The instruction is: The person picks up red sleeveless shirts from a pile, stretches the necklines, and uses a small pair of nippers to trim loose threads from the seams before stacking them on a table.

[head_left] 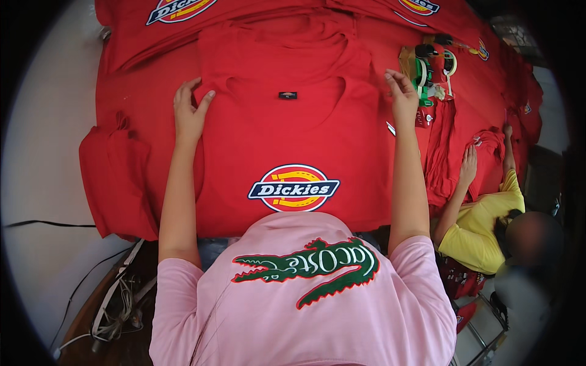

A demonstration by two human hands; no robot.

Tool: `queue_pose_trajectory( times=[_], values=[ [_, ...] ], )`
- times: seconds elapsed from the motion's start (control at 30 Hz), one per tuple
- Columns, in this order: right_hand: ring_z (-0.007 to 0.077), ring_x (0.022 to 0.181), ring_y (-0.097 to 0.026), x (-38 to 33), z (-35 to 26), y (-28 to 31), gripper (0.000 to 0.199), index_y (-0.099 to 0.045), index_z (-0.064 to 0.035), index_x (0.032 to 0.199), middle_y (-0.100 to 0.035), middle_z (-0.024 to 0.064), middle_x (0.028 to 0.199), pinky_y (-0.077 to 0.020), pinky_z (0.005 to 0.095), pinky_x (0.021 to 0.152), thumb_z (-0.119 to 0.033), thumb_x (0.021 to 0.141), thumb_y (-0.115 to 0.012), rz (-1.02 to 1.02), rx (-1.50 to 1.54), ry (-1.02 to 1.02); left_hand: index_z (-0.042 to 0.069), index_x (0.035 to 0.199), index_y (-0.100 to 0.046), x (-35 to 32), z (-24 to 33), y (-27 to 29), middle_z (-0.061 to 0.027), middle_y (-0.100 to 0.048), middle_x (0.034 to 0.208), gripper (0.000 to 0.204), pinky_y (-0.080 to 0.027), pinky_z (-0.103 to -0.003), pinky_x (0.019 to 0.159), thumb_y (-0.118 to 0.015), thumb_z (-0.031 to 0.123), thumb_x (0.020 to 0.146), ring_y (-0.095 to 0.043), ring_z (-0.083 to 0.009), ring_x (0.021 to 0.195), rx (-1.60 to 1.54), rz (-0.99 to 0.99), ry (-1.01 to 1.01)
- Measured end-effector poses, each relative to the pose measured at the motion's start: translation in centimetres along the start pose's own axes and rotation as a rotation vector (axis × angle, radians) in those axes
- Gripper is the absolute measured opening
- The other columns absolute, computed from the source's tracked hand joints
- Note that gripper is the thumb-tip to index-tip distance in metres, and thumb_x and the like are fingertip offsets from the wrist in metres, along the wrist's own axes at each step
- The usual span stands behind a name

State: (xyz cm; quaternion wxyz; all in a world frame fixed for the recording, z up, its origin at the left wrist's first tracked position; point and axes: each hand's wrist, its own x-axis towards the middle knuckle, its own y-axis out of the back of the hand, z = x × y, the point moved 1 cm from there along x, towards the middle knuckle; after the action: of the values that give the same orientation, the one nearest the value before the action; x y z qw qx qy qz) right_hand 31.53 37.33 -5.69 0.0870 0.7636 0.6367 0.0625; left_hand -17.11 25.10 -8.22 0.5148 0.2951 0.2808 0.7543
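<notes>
A red T-shirt (244, 146) with a round neckline, a small black neck label and an oval printed emblem lies spread flat in front of me. My left hand (190, 113) is by its left shoulder, thumb and fingers apart, close to the fabric. On the other side, my right hand (404, 100) hovers near the right shoulder with its fingers apart and slightly bent. Neither hand visibly grips cloth. Another red garment (287, 55) lies crumpled just beyond the neckline.
Tape dispensers (423, 70) with tape rolls stand right of my right hand. Folded red cloth (119, 180) hangs over the table's left edge. More red shirts (165, 33) lie at the back. At right, a person in yellow (482, 226) handles red garments. Cables (122, 311) hang lower left.
</notes>
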Motion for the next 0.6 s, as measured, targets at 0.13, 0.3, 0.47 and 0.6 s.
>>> queue_pose_trajectory(
  times=[0.13,0.3,0.47,0.6],
  values=[
    [0.0112,0.094,-0.059,-0.9,2.1,-1.6,0.025,-0.075,-0.0012,0.097,-0.064,0.0031,0.104,-0.0479,0.026,0.084,-0.018,0.083,-0.087,-0.164,-0.149,0.05,0.003,0.117,-0.068,0.4,-1.5,-0.7,-0.0102,-0.065,0.12,0.045,-0.046,-0.038,0.099,-0.082,0.035,0.088,-0.056,-0.0261,0.116,-0.195,0.039,0.107],
    [0.0199,0.088,-0.06,-1.4,2.0,-5.1,0.028,-0.071,0.0002,0.087,-0.062,0.0083,0.091,-0.0497,0.0334,0.082,-0.02,0.079,-0.089,-0.041,-0.441,0.253,0.003,0.106,-0.07,0.9,-1.8,-1.5,-0.0075,-0.066,0.112,0.035,-0.047,-0.034,0.094,-0.082,0.032,0.09,-0.058,-0.0217,0.11,-0.185,0.118,0.127],
    [0.0196,0.081,-0.06,-0.3,2.4,-5.8,0.031,-0.071,0.0,0.085,-0.062,0.0093,0.081,-0.0494,0.0326,0.076,-0.028,0.086,-0.084,0.013,-0.507,0.183,0.002,0.105,-0.071,1.3,-3.1,-1.7,-0.007,-0.065,0.113,0.025,-0.047,-0.028,0.096,-0.076,0.025,0.096,-0.059,-0.016,0.108,-0.25,0.109,0.143],
    [0.0141,0.087,-0.061,2.0,3.4,-3.5,0.028,-0.075,-0.0012,0.091,-0.068,0.0044,0.082,-0.0488,0.0283,0.081,-0.029,0.094,-0.077,-0.127,-0.198,-0.048,0.004,0.103,-0.072,1.9,-3.3,-1.6,-0.0075,-0.065,0.118,0.023,-0.045,-0.035,0.1,-0.076,0.025,0.095,-0.057,-0.0241,0.117,-0.495,0.192,0.221]
  ],
)
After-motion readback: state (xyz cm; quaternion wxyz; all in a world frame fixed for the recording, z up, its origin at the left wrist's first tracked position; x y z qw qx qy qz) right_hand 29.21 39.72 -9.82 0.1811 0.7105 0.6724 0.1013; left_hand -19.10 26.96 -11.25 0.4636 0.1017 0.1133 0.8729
